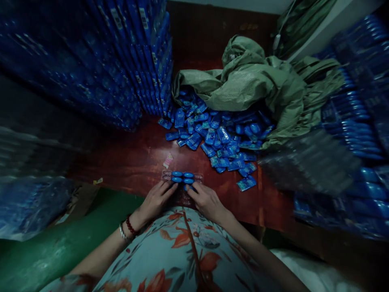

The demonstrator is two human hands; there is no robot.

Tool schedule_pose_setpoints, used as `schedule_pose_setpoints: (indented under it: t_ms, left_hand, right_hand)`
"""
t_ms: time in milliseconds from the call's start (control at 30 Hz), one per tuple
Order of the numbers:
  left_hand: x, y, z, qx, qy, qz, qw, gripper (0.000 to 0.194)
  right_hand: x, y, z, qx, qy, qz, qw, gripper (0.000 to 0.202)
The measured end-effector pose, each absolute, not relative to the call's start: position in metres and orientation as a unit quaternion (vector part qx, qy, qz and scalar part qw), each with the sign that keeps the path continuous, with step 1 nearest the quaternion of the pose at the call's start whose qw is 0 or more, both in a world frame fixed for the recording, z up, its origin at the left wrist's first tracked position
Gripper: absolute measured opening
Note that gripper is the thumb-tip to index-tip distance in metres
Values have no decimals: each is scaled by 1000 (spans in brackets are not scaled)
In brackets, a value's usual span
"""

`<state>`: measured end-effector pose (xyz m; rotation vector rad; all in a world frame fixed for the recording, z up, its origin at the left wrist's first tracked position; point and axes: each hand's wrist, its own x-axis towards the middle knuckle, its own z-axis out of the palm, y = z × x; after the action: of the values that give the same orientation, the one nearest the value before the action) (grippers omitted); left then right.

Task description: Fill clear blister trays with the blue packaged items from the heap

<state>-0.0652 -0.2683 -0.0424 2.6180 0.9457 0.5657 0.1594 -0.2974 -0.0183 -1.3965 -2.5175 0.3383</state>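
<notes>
A clear plastic blister tray (198, 178) with moulded cells lies near the table's front edge, just before my body. Several small blue packets (176, 174) sit in its middle cells, in two side-by-side columns. My left hand (158, 197) rests at the tray's left side, its fingers bent and close together below the packets; whatever is under the fingertips is hidden. On the other side, my right hand (208, 200) presses its fingers on a blue packet (187, 187) in the lower row, partly covered by them. Beyond the tray lies a loose heap of blue packets (223, 136).
A green woven sack (243, 89) lies over the back of the heap. Tall stacks of filled blue packs (152, 61) stand at left, more blue packs (358, 129) at right. A pile of clear trays (313, 162) sits right. A pink wrapper (167, 160) lies on the reddish table (136, 150).
</notes>
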Motion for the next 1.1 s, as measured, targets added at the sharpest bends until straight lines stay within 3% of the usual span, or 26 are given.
schedule_pose_setpoints:
  t_ms: [167, 567, 667, 800, 900, 1000, 1100]
  left_hand:
    - [-59, -258, -35, 926, 309, 142, 164, 40]
    - [-37, -247, -26, 956, 260, 42, 125, 26]
    - [-39, -246, -26, 959, 253, 69, 112, 30]
    - [-53, -237, -20, 944, 261, 167, 112, 39]
    - [-59, -208, -20, 900, 330, 258, 119, 28]
    - [-53, -155, -29, 827, 463, 295, 119, 26]
    - [-38, -100, -40, 816, 515, 242, 96, 33]
  right_hand:
    - [139, -285, -5, -506, -856, 94, 43, 23]
    - [137, -287, -9, -550, -829, 85, 59, 22]
    - [137, -287, -11, -543, -832, 73, 88, 25]
    - [158, -293, -17, -559, -802, 79, 194, 29]
    - [194, -291, -22, -667, -698, 58, 253, 30]
    - [232, -280, -29, -754, -614, 36, 229, 31]
    - [251, -267, -40, -738, -647, 64, 180, 34]
